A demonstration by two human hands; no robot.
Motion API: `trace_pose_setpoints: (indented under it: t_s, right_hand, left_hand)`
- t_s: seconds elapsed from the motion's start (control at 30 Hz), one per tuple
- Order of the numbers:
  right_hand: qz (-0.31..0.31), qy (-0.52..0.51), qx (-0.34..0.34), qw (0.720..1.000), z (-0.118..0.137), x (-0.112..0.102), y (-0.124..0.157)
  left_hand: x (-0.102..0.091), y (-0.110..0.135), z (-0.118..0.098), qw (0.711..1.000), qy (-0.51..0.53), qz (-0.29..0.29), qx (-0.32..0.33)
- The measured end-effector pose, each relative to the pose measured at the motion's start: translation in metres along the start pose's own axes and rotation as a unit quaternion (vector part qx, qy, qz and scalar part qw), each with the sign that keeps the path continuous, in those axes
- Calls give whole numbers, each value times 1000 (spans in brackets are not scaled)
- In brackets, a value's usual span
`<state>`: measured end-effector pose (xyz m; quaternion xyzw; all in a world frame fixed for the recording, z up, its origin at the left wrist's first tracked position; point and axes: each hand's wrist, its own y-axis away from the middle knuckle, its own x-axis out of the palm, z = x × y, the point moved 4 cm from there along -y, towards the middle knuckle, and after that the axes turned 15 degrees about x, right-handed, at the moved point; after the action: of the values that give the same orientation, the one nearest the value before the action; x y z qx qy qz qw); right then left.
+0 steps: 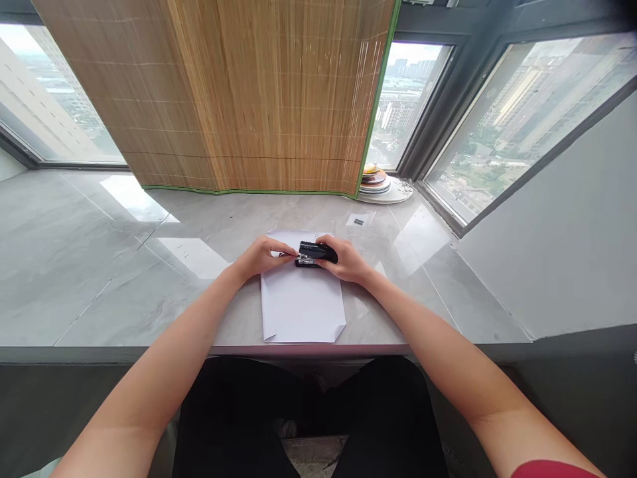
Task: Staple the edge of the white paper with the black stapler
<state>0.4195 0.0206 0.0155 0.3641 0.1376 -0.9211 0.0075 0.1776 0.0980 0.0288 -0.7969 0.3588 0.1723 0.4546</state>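
Note:
A black stapler (315,253) sits over the far end of a stack of white paper (302,304) on the grey marble sill (124,279). My right hand (347,260) is wrapped round the stapler's right end. My left hand (262,255) is closed in a pinch at the stapler's left, metal end, its fingertips touching the front of it. What the left fingertips pinch is too small to make out. The near right corner of the paper is folded up slightly.
A small clear packet with a dark strip (359,221) lies beyond the paper. Stacked plates (382,184) stand in the window corner at the back right. A bamboo blind (249,99) hangs behind. My dark-trousered legs (308,418) are below the sill's edge.

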Motion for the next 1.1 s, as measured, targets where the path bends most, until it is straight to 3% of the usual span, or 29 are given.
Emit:
trace_pose_setpoints:
  t_s: [0.2, 0.43, 0.73, 1.1]
  right_hand:
    - [-1, -3, 1, 1000, 0, 0, 0]
    - [-3, 0, 1, 1000, 0, 0, -1]
    - [-5, 1, -2, 1000, -2, 0, -1]
    - [-13, -15, -4, 1000, -1, -3, -2]
  left_hand:
    - [-3, -2, -7, 999, -20, -31, -17]
    - [0, -3, -8, 999, 33, -20, -38]
    - [1, -2, -5, 998, 22, -23, -52]
    - [-1, -2, -5, 1000, 19, -12, -15]
